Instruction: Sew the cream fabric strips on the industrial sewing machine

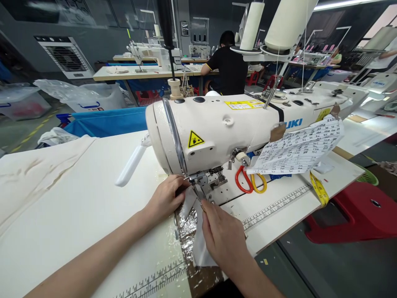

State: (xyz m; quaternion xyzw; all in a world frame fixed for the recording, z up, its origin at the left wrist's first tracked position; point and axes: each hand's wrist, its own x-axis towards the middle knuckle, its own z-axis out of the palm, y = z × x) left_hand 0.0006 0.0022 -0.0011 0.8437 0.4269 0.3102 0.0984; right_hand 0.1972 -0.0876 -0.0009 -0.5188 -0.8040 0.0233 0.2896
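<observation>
So the white fabric piece (201,246) is right at the front of the sewing machine's (211,128) needle area, trailing back toward the person over a shiny plastic-covered patch (188,231). Right hand (225,231) is over the fabric, grip pinched on a thin metal tool (199,193) pointing up at the needle area. Left hand (167,194) is just beside it, fingers bunched in close, but can't really tell what that grip has, if anything. Scissors with a red and a yellow loop (243,180) sit right of the needle, near a handwritten sheet (297,147) stuck on the machine. Yellow tape measure (319,189) hangs at the surface's (279,223) edge, red stool (356,211) beyond.
</observation>
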